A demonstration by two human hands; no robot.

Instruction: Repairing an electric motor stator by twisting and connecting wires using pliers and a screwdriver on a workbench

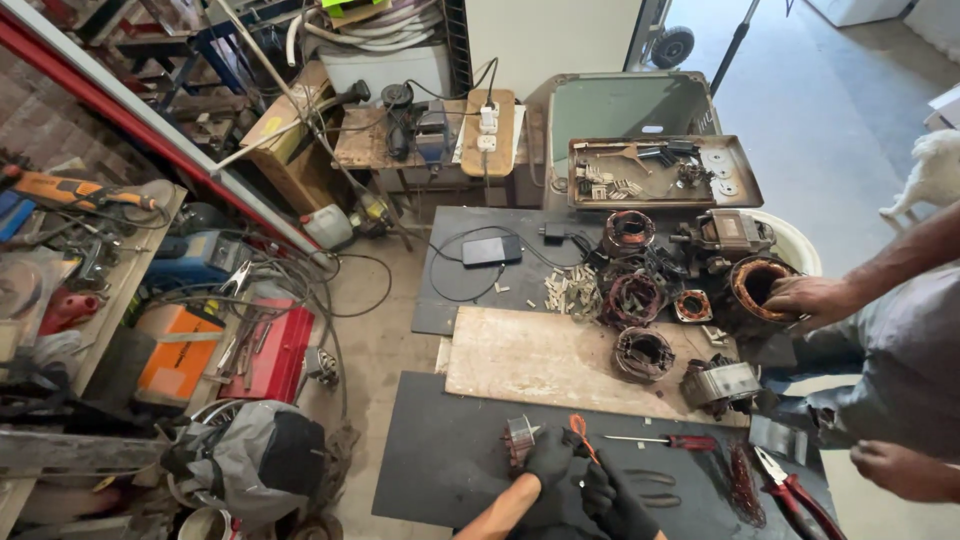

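Nearest, on the dark mat (440, 450), both gloved hands work close together. The left hand (548, 458) is closed on a small wound motor part (519, 440); the right hand (612, 497) is clamped on orange-handled snips (580, 432). The part looks dense and stiff, its fine wire easily nicked — best held by the metal body. Beyond lie a red-handled screwdriver (665, 440), a wooden board (540, 360), then copper-wound stators (640, 352) — where another person's hand (810, 298) rests.

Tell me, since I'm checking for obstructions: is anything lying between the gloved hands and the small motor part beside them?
Nothing visible does. The left hand in its black glove is right beside the small motor part. The right hand is close by, near orange-handled cutters.
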